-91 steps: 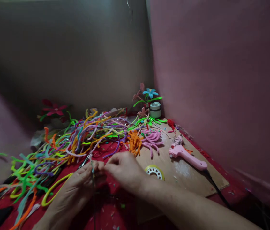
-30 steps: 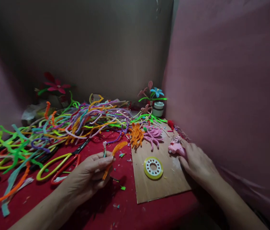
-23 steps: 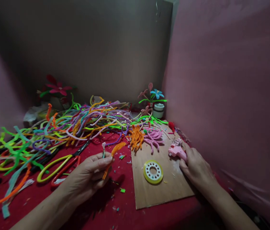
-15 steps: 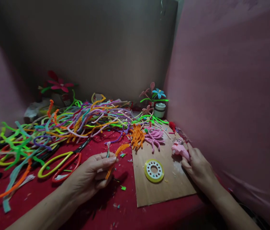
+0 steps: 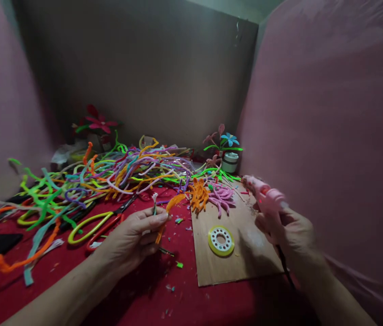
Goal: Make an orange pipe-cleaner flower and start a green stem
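Between the thumb and fingers of my left hand are an orange fuzzy piece and a thin dark stem with a whitish tip. My right hand is wrapped round a pink glue gun, raised over the right side of a brown board, its nozzle towards the upper left. A yellow tape roll lies flat on the board between my hands. Behind it are orange fuzzy pieces and pink ones.
A tangled heap of coloured pipe cleaners covers the back left of the red cloth. Scissors with yellow and red handles lie left of my left hand. A small pale pot and fuzzy flowers stand at the back.
My right hand has lifted the pink glue gun off the board and now grips it by its handle. My left hand keeps its hold. The whole view has shifted slightly.
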Action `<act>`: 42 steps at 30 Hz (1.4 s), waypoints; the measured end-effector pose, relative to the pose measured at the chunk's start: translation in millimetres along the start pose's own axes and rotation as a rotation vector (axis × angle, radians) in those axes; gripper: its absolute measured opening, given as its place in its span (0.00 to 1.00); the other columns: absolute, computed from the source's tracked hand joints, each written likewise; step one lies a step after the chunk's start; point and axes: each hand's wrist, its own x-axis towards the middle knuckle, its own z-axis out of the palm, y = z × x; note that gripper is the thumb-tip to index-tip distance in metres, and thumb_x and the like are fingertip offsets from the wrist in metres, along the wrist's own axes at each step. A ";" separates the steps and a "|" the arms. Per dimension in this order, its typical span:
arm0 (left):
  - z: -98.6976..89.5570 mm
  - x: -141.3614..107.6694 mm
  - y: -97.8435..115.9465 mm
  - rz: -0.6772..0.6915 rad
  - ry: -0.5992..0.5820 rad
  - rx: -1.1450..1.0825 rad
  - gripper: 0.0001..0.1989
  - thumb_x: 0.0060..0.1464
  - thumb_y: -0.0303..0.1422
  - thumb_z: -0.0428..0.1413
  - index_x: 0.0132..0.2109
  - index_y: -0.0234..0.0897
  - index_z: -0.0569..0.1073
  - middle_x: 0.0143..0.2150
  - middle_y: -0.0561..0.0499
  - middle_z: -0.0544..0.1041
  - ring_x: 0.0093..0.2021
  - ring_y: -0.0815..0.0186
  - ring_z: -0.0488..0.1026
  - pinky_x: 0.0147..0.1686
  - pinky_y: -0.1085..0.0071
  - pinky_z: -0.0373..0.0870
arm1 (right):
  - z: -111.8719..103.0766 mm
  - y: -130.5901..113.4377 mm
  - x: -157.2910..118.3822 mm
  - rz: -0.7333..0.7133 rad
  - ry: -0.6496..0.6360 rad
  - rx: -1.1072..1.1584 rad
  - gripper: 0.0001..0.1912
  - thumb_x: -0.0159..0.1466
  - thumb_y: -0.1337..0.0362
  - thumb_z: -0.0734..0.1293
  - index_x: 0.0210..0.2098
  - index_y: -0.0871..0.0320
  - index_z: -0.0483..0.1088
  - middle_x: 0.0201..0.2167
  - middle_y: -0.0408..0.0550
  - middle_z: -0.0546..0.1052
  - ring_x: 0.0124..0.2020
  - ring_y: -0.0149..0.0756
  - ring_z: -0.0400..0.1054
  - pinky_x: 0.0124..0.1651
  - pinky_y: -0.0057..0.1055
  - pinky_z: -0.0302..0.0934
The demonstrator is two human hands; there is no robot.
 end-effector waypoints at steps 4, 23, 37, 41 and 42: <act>-2.6 -4.4 14.7 0.138 0.078 0.033 0.12 0.42 0.32 0.63 0.30 0.35 0.66 0.18 0.62 0.56 0.14 0.82 0.46 0.14 0.82 0.44 | 41.0 -38.1 9.0 0.081 -0.256 0.448 0.14 0.49 0.57 0.71 0.30 0.60 0.70 0.25 0.47 0.71 0.21 0.28 0.57 0.22 0.27 0.56; -14.1 5.5 19.9 0.336 0.328 0.169 0.10 0.45 0.35 0.60 0.29 0.34 0.67 0.16 0.62 0.56 0.14 0.81 0.46 0.14 0.81 0.42 | 121.8 7.5 7.2 0.077 -0.485 0.242 0.20 0.57 0.50 0.63 0.22 0.61 0.67 0.15 0.41 0.64 0.16 0.26 0.55 0.20 0.25 0.48; -11.8 7.8 16.2 0.371 0.340 0.114 0.09 0.43 0.30 0.60 0.31 0.35 0.67 0.16 0.62 0.57 0.14 0.80 0.49 0.15 0.79 0.43 | 112.9 12.5 -5.2 0.208 -0.653 0.375 0.15 0.54 0.51 0.68 0.29 0.58 0.74 0.22 0.47 0.73 0.21 0.33 0.63 0.24 0.30 0.59; -10.6 6.8 16.1 0.375 0.347 0.150 0.07 0.44 0.30 0.59 0.30 0.34 0.68 0.16 0.62 0.58 0.15 0.80 0.49 0.15 0.78 0.43 | 113.2 16.9 -5.2 0.192 -0.659 0.327 0.13 0.55 0.53 0.67 0.28 0.56 0.74 0.21 0.46 0.72 0.21 0.34 0.63 0.24 0.30 0.58; -10.7 6.7 15.9 0.375 0.348 0.160 0.06 0.44 0.30 0.59 0.30 0.34 0.68 0.16 0.61 0.58 0.15 0.80 0.50 0.15 0.78 0.43 | 113.1 17.0 -5.1 0.188 -0.657 0.320 0.13 0.55 0.53 0.67 0.28 0.56 0.74 0.21 0.46 0.72 0.21 0.34 0.63 0.24 0.30 0.57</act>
